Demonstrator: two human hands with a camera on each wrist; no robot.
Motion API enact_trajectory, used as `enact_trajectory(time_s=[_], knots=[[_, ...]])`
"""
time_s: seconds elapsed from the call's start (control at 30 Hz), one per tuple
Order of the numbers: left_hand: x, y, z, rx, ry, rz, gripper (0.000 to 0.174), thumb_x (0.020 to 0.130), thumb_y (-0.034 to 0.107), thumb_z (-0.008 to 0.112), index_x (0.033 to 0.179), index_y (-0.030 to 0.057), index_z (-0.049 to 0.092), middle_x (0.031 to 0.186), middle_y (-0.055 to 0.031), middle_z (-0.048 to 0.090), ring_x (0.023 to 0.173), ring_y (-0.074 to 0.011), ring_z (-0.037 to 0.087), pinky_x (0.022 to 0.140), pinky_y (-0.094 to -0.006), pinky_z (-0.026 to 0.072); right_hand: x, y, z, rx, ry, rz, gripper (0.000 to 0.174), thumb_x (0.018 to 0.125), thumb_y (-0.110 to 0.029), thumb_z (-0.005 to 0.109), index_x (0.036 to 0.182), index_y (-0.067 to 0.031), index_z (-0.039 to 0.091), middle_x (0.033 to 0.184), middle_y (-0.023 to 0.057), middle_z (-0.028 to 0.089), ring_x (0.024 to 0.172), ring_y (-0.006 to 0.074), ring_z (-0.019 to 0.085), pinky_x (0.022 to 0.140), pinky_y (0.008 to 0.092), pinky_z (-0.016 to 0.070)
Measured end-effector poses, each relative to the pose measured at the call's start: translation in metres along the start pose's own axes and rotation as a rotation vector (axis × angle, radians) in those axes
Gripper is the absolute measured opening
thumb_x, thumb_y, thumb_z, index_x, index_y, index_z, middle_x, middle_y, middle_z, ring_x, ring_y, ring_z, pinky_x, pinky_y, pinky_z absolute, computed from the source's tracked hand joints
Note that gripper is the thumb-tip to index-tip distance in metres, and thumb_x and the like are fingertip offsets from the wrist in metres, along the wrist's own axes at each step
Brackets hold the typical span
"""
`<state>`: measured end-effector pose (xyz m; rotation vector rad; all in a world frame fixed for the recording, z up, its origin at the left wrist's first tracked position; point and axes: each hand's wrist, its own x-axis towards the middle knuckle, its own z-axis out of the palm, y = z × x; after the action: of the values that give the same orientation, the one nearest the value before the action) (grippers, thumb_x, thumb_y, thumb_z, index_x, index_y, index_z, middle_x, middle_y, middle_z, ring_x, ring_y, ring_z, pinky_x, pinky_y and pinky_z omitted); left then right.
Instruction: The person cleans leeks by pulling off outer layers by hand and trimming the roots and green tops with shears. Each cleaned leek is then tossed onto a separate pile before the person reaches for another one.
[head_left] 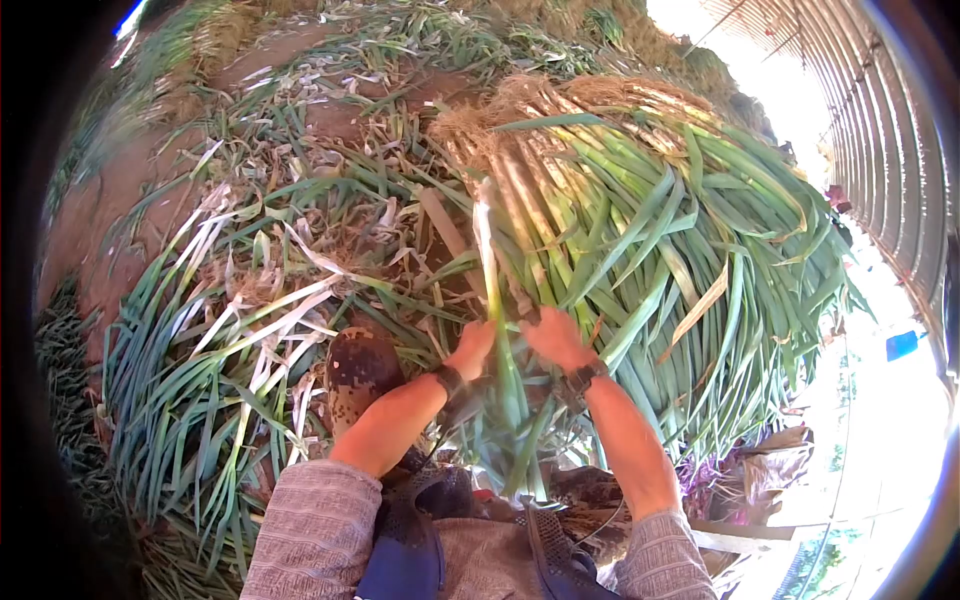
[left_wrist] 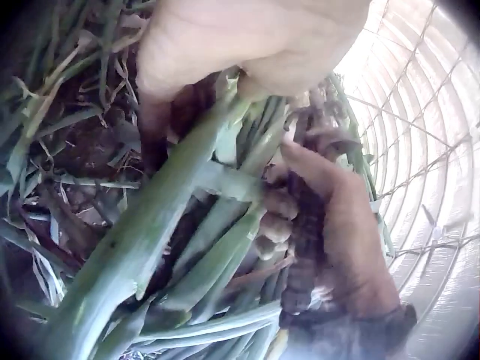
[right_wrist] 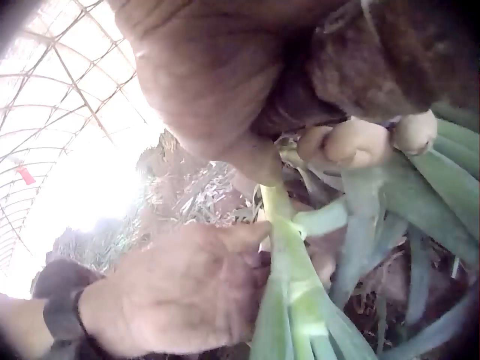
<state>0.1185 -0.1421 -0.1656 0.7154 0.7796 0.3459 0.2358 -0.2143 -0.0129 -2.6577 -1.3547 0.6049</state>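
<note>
A long green onion (head_left: 488,255) stands between my two hands, its pale stem pointing away and its leaves running down toward my lap. My left hand (head_left: 472,350) grips it where white turns to green. In the left wrist view the thick green stalk (left_wrist: 142,232) passes beneath that hand. Close on the other side is my right hand (head_left: 558,338), fingers curled. From the stalk a leaf strip (right_wrist: 324,219) stretches to the right hand's fingertips (right_wrist: 352,142), which pinch it.
A big pile of green onions (head_left: 690,260) with brown roots (head_left: 470,135) lies to the right. Stripped leaves (head_left: 240,330) cover the ground on the left. A stained shoe (head_left: 362,375) is beside my left forearm. A ribbed greenhouse wall (head_left: 890,150) curves along the far right.
</note>
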Motion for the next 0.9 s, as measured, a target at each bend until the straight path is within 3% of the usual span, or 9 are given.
enact_trajectory(time_s=[0.23,0.3,0.37,0.43,0.5,0.63,0.67,0.77,0.9], knots=[[0.001,-0.001,0.003,-0.172,-0.027,0.0,0.027,0.101,0.025,0.051,0.111,0.0005,0.054,0.099,-0.0093,0.057,0.086,-0.0239,0.058,0.07,-0.0469,0.0493,-0.026,0.01,-0.015,-0.009,-0.088,-0.127,0.051,0.085,-0.047,0.062,0.102,0.0006,0.067,0.094,0.027,0.068,0.09,0.0446,0.065,0.079,0.0498,0.0511],[0.006,0.004,0.005,-0.195,0.196,-0.033,0.027,0.101,0.025,0.05,0.114,0.0023,0.054,0.096,-0.0092,0.058,0.085,-0.0239,0.059,0.069,-0.0459,0.0496,-0.06,0.026,-0.003,-0.01,-0.035,-0.13,0.047,0.086,-0.047,0.061,0.099,-0.0025,0.067,0.086,0.025,0.068,0.083,0.044,0.065,0.073,0.0503,0.0503],[-0.006,0.024,0.011,-0.329,0.142,-0.029,0.032,0.101,0.026,0.049,0.123,0.0028,0.052,0.104,-0.0103,0.059,0.093,-0.0245,0.059,0.073,-0.0449,0.0495,-0.094,0.04,0.002,0.03,-0.156,-0.057,0.042,0.087,-0.044,0.06,0.107,-0.0077,0.067,0.094,0.025,0.069,0.088,0.045,0.066,0.078,0.0517,0.0515],[-0.001,0.029,0.014,-0.336,0.245,0.151,0.04,0.101,0.026,0.051,0.133,0.0038,0.048,0.115,-0.0117,0.059,0.102,-0.0251,0.056,0.082,-0.0429,0.0485,-0.119,0.06,0.019,-0.014,-0.167,-0.006,0.041,0.086,-0.044,0.061,0.105,-0.0081,0.067,0.092,0.0244,0.069,0.086,0.0447,0.066,0.077,0.0519,0.0514],[0.022,0.032,0.006,-0.04,0.223,0.247,0.061,0.1,0.03,0.054,0.15,0.0012,0.033,0.141,-0.0148,0.048,0.118,-0.0263,0.051,0.097,-0.0397,0.0428,-0.134,0.07,0.026,-0.052,-0.167,0.058,0.04,0.086,-0.045,0.062,0.103,-0.0085,0.066,0.09,0.0238,0.069,0.085,0.0444,0.066,0.076,0.0521,0.0513],[0.03,0.069,0.007,0.179,0.247,0.156,0.073,0.098,0.034,0.06,0.154,0.002,0.026,0.149,-0.0174,0.039,0.124,-0.0311,0.048,0.098,-0.0427,0.0428,-0.158,0.079,0.029,-0.019,-0.135,0.075,0.039,0.086,-0.046,0.063,0.1,-0.0098,0.066,0.086,0.0216,0.069,0.083,0.0439,0.066,0.072,0.0526,0.0506],[0.031,0.07,0.016,0.038,0.397,0.227,0.037,0.093,0.026,0.065,0.113,-0.0052,0.063,0.09,-0.0096,0.065,0.078,-0.0184,0.058,0.067,-0.0373,0.046,-0.16,0.084,0.031,-0.017,-0.098,0.044,0.039,0.086,-0.047,0.063,0.1,-0.0099,0.066,0.086,0.0212,0.069,0.083,0.0438,0.066,0.072,0.0524,0.0507],[0.025,0.058,0.009,0.399,0.286,0.303,0.036,0.09,0.026,0.068,0.107,-0.0057,0.066,0.089,-0.0108,0.067,0.08,-0.0177,0.059,0.067,-0.037,0.0466,-0.165,0.076,0.016,0.011,-0.086,0.064,0.039,0.086,-0.046,0.063,0.101,-0.0099,0.067,0.085,0.0199,0.07,0.083,0.043,0.066,0.071,0.0517,0.0513],[-0.026,-0.012,0.017,0.672,-0.227,0.294,0.041,0.086,0.032,0.07,0.096,-0.0074,0.071,0.086,-0.015,0.068,0.079,-0.0231,0.062,0.071,-0.0393,0.0477,-0.163,0.083,0.009,0.128,-0.003,0.055,0.041,0.087,-0.044,0.063,0.108,-0.0089,0.065,0.087,0.02,0.07,0.083,0.0425,0.066,0.075,0.0523,0.0522]])
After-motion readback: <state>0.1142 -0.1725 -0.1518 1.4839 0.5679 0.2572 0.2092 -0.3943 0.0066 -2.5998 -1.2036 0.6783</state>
